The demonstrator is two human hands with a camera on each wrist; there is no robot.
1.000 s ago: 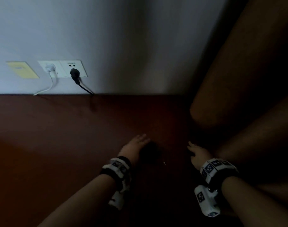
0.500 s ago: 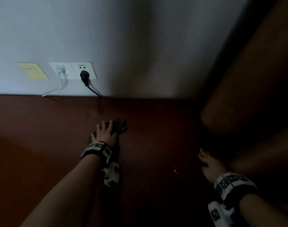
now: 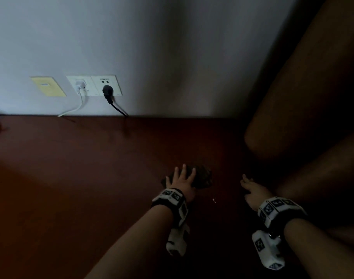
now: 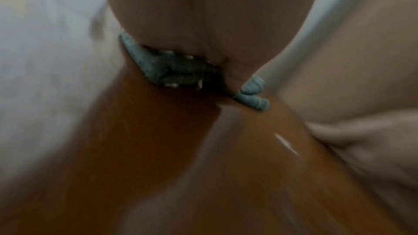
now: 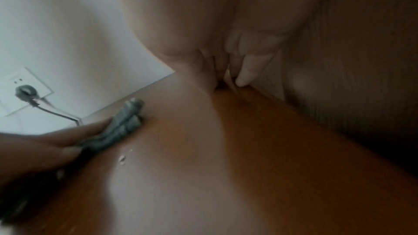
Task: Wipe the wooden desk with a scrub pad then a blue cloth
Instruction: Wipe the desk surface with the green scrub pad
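Note:
My left hand [image 3: 182,182] lies flat with spread fingers on a crumpled grey-blue wiping piece [image 3: 202,178], pressing it onto the dark red-brown wooden desk [image 3: 71,178]. I cannot tell whether it is the scrub pad or the cloth. The left wrist view shows the wiping piece [image 4: 149,63] bunched under my palm, with white crumbs caught at its edge. From the right wrist, the wiping piece [image 5: 126,122] shows in rolled folds under my left fingers [image 5: 68,137]. My right hand [image 3: 252,190] rests on the desk near its right edge, fingers [image 5: 248,71] extended and holding nothing.
A few white crumbs [image 3: 214,200] lie on the desk between my hands. A brown curtain [image 3: 303,97] hangs along the desk's right side. On the wall behind are sockets with a black plug [image 3: 107,91], a white plug [image 3: 80,85] and a yellow plate [image 3: 47,86].
My left hand slid the wiping piece left and away half a second ago, and has now brought it back to the right, near the right hand. The right hand has stayed put.

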